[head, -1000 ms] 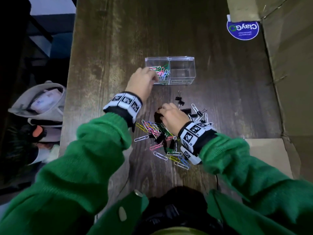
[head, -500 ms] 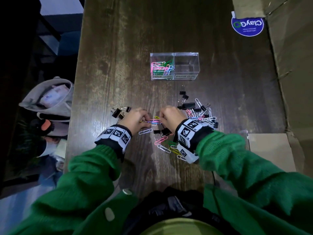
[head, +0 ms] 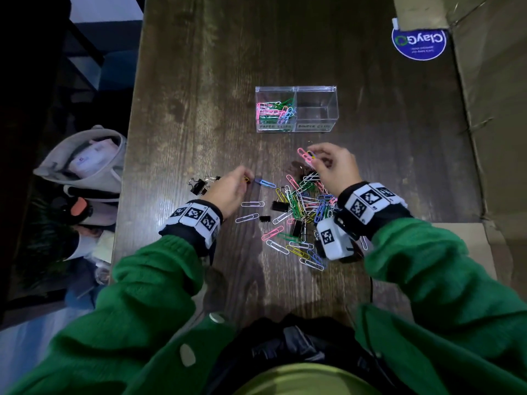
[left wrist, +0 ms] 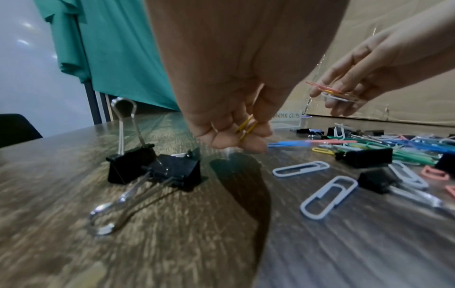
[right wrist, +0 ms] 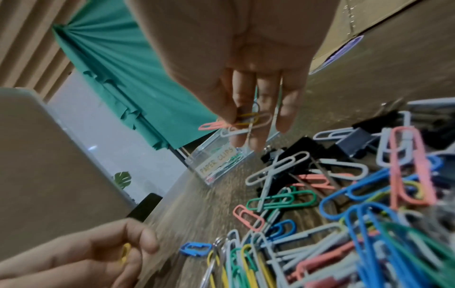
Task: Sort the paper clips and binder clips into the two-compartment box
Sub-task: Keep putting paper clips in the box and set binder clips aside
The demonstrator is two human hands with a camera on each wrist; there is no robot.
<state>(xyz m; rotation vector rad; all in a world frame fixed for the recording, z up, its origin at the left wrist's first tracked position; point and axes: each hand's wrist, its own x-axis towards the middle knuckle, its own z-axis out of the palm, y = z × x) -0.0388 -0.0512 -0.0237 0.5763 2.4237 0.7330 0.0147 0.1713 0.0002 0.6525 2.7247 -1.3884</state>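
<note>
Hands lifted from the pile half a second ago: right hand (head: 336, 166) now pinches pink, yellow and white paper clips (head: 306, 155), left hand (head: 231, 189) pinches a yellow paper clip (left wrist: 246, 126), both ready for the clear two-compartment box (head: 296, 109).

Blue round sticker (head: 418, 42), grey bag (head: 85, 161)

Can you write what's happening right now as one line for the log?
left hand: pinches yellow clip | right hand: holds few paper clips | box: paper clips left side, right side bare | pile: unsorted

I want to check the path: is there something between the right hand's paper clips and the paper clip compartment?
Nothing visible. The right hand pinches paper clips above bare table, just short of the open-topped box.
</note>
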